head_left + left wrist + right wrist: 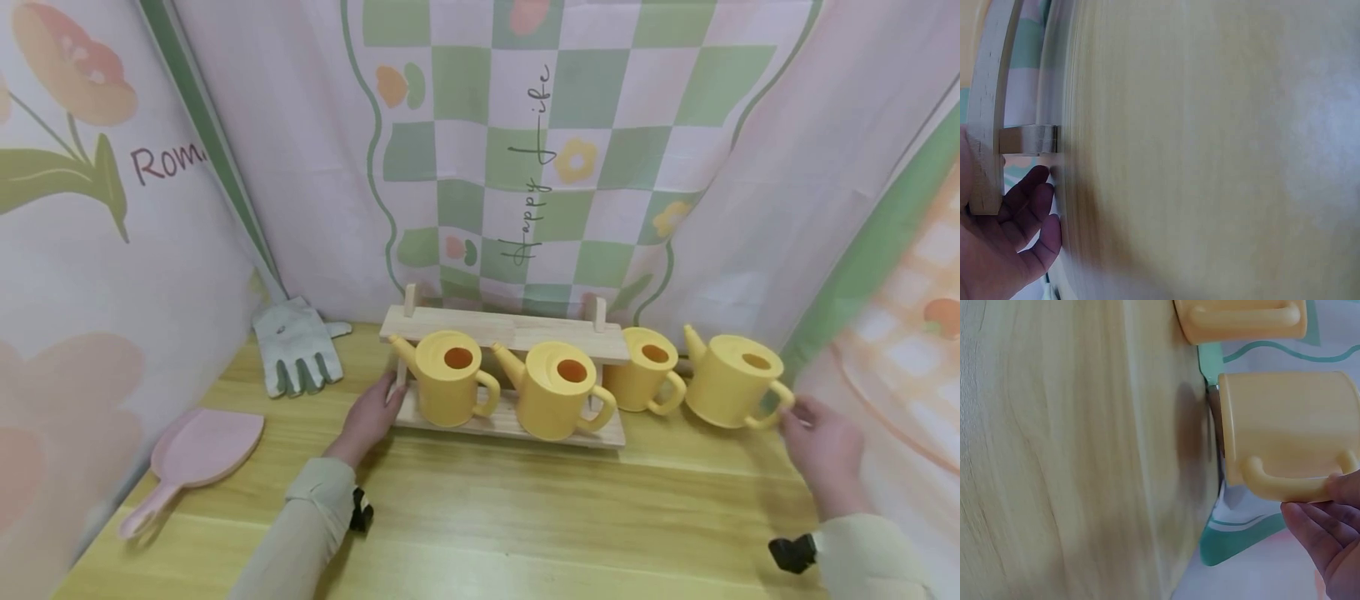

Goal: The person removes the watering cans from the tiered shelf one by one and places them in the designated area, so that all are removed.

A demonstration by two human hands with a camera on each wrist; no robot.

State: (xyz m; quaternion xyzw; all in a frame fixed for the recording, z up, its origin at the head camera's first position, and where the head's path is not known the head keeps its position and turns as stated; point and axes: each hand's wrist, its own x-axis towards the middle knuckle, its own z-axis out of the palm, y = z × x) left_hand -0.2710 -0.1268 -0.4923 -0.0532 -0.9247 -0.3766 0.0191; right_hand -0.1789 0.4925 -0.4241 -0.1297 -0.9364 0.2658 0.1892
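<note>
My left hand (372,418) grips the left end of a small two-tier wooden rack (517,329); in the left wrist view its fingers curl beneath a board (988,112). Two yellow watering cans stand on the lower tier, a left one (442,392) and a right one (551,406), spouts pointing left. A third yellow watering can (626,385) is just past the rack's right end. At the far right, my right hand (825,442) pinches the handle of another yellow watering can (1291,425), which appears raised off the table, slightly tilted.
On the left of the wooden table (510,517) lie a grey-white work glove (296,337) and a pink dustpan (206,450). A patterned cloth (517,158) hangs behind the rack, and printed cloths stand at both sides.
</note>
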